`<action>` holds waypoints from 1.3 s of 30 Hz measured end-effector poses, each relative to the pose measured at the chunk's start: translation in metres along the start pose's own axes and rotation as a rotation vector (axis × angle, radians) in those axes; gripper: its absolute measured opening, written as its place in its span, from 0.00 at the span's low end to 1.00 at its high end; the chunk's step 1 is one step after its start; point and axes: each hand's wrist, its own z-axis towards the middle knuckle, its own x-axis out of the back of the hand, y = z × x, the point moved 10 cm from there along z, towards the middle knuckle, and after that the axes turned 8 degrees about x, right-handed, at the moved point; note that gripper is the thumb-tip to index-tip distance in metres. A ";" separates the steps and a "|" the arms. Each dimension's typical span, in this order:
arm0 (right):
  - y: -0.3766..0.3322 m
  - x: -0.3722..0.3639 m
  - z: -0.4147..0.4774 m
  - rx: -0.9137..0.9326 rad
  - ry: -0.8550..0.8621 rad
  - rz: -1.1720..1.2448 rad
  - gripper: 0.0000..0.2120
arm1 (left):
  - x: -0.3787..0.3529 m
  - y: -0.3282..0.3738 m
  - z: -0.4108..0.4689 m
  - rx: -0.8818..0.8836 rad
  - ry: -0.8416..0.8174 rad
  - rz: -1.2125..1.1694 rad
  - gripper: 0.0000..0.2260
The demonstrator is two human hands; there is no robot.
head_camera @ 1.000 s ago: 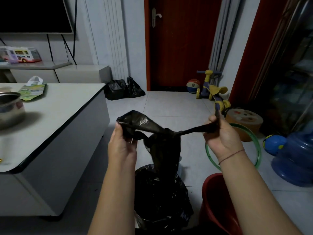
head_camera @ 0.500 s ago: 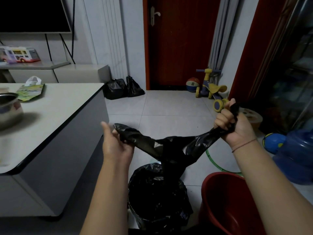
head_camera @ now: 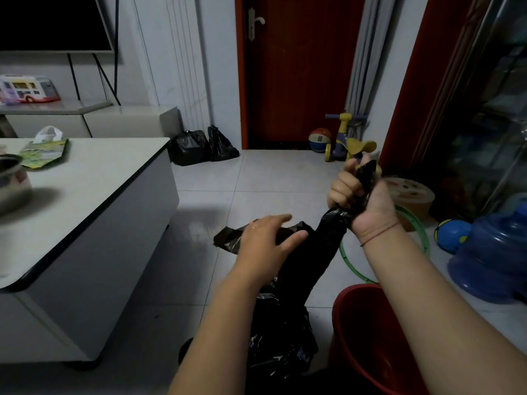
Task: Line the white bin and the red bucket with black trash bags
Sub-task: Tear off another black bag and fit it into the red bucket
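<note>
From the head view, the right hand [head_camera: 362, 199] is fisted tight around one gathered end of a loose black trash bag [head_camera: 319, 252], the plastic bunched inside the curled fingers [head_camera: 340, 192] and poking out above the fist. The left hand [head_camera: 265, 246] lies spread on the bag's other flap, fingers wide and flat over it, not closed. The bag hangs down onto an already black-lined bin [head_camera: 282, 346], just left of the bare red bucket [head_camera: 356, 337] on the tiled floor
</note>
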 end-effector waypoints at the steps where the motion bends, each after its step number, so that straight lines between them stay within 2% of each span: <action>1: 0.001 -0.003 0.000 -0.011 -0.012 0.008 0.26 | -0.006 0.001 0.002 -0.002 -0.006 0.012 0.23; 5: 0.005 -0.016 0.000 -0.058 -0.070 0.038 0.26 | -0.011 -0.004 0.009 0.004 0.039 0.096 0.22; 9: 0.003 -0.026 0.001 -0.111 -0.125 0.061 0.21 | -0.012 -0.006 0.012 0.015 0.053 0.140 0.21; 13: -0.006 -0.013 0.009 -0.119 -0.061 0.086 0.18 | -0.026 -0.007 0.012 0.064 -0.051 0.061 0.08; 16: -0.021 0.017 0.019 -0.068 0.096 -0.027 0.20 | -0.037 -0.011 0.009 0.140 -0.157 -0.086 0.09; 20: -0.047 0.080 0.021 0.045 0.444 -0.225 0.24 | -0.041 -0.024 0.006 0.296 -0.232 -0.330 0.17; 22: -0.066 0.112 0.011 0.126 0.667 -0.435 0.22 | -0.038 -0.032 0.008 0.360 -0.172 -0.321 0.19; 24: -0.088 0.128 -0.010 0.199 0.871 -0.761 0.24 | -0.029 -0.040 0.011 0.426 -0.039 -0.280 0.19; 26: -0.106 0.117 -0.035 0.406 0.951 -1.035 0.22 | -0.025 -0.048 0.011 0.500 0.062 -0.279 0.18; 28: -0.089 0.087 -0.052 0.562 0.791 -1.160 0.15 | -0.024 -0.050 0.011 0.520 0.111 -0.352 0.20; 29: -0.066 0.075 -0.056 0.533 0.676 -1.169 0.14 | -0.025 -0.048 0.011 0.515 0.122 -0.397 0.20; 31: -0.012 0.067 -0.059 0.351 0.506 -1.173 0.15 | -0.025 -0.042 0.011 0.495 0.134 -0.473 0.22; 34: 0.041 0.070 -0.063 0.132 0.422 -1.097 0.15 | -0.035 -0.031 0.009 0.495 0.045 -0.670 0.22; 39: 0.055 0.076 -0.062 0.044 0.369 -0.836 0.13 | -0.046 -0.023 0.006 0.473 -0.044 -0.845 0.19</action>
